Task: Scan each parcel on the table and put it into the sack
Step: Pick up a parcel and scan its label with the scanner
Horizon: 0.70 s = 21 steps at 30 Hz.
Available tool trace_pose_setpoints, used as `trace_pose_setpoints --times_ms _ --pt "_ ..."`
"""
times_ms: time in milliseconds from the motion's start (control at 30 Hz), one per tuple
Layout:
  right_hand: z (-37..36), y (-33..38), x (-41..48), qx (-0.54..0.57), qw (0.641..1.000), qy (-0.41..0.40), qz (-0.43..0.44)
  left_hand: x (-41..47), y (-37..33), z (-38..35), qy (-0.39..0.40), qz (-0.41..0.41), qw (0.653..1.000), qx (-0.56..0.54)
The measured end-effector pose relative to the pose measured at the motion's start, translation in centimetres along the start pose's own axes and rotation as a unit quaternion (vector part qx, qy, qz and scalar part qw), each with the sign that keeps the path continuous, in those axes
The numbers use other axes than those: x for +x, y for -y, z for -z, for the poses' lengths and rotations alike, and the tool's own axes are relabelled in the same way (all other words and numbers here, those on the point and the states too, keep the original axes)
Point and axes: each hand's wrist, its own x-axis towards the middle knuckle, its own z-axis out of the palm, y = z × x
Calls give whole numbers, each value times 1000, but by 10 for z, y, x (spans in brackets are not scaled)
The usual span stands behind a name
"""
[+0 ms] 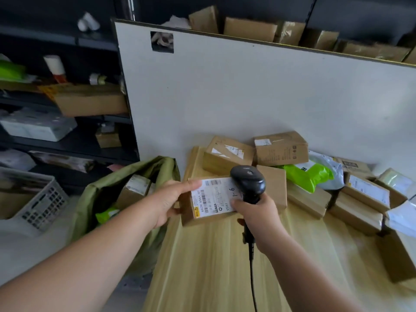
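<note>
My left hand (168, 202) grips a small cardboard parcel (208, 200) by its left end, white label facing up, above the left edge of the wooden table (213, 266). My right hand (258, 213) holds a black barcode scanner (248, 182) by its handle, its head over the label's right side. The open olive-green sack (126, 192) stands on the floor left of the table, with a labelled box and a green bag inside. Several more cardboard parcels (281, 148) and a lime-green mailer (308, 174) are piled at the table's back and right.
A white board (247, 91) stands upright behind the table, with boxes behind it. Dark shelving (67, 104) with cartons fills the left. A grey plastic crate (42, 203) sits on the floor, left of the sack. The scanner's cable hangs down over the table front.
</note>
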Motion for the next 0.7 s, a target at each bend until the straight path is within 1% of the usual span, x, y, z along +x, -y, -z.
trace_pose_setpoints --times_ms 33,100,267,333,433,500,567,700 --pt "-9 0 -3 3 1000 -7 2 -3 2 4 -18 -4 999 -34" --pt "-24 1 -8 3 1000 -20 8 -8 5 9 -28 -6 996 -81" --pt "-46 9 -14 16 999 -50 10 -14 10 28 17 22 997 -76" --pt "-52 11 -17 28 998 -51 5 -11 9 36 27 7 994 -103" --pt "-60 11 -21 32 998 -46 -4 -4 6 45 8 -17 992 -128" --pt "-61 10 -22 28 999 -34 -13 0 4 52 -4 -23 992 -123" --pt "-58 9 -21 13 1000 -8 -18 4 0 62 -7 -11 994 -113" --pt "-47 12 -18 -68 995 65 -29 13 -7 79 -17 19 998 -65"
